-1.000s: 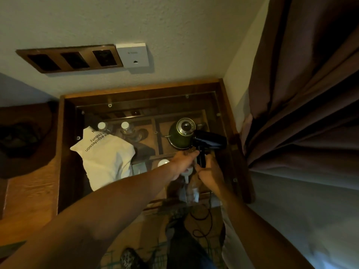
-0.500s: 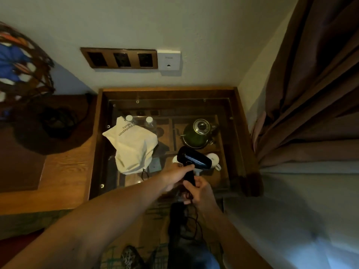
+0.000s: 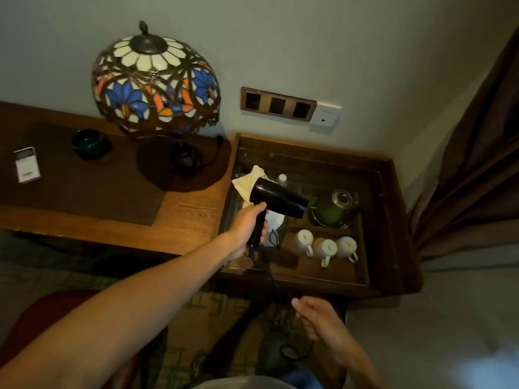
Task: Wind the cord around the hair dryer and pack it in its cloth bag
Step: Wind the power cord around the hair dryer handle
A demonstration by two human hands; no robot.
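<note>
My left hand [image 3: 248, 230] grips the handle of the black hair dryer [image 3: 276, 197] and holds it above the glass-topped side table [image 3: 390, 220], nozzle pointing right. Its thin black cord [image 3: 273, 276] hangs from the handle down past the table's front edge toward a loop [image 3: 292, 352] near the floor. My right hand [image 3: 317, 318] is lower, in front of the table, fingers loosely curled; whether it touches the cord I cannot tell. The white cloth bag [image 3: 247, 183] lies on the glass behind the dryer, mostly hidden by it.
Under the glass sit a green kettle [image 3: 334, 209], three white mugs [image 3: 325, 248] and a bottle [image 3: 282, 179]. A stained-glass lamp [image 3: 156, 80], dark bowl [image 3: 88, 143] and white remote [image 3: 26, 164] stand on the desk at left. A brown curtain [image 3: 477, 164] hangs right.
My right hand has left the dryer's handle and dropped down in front of the table. My left hand lifted the dryer up and left, over the bag. The view swung left, showing the lamp.
</note>
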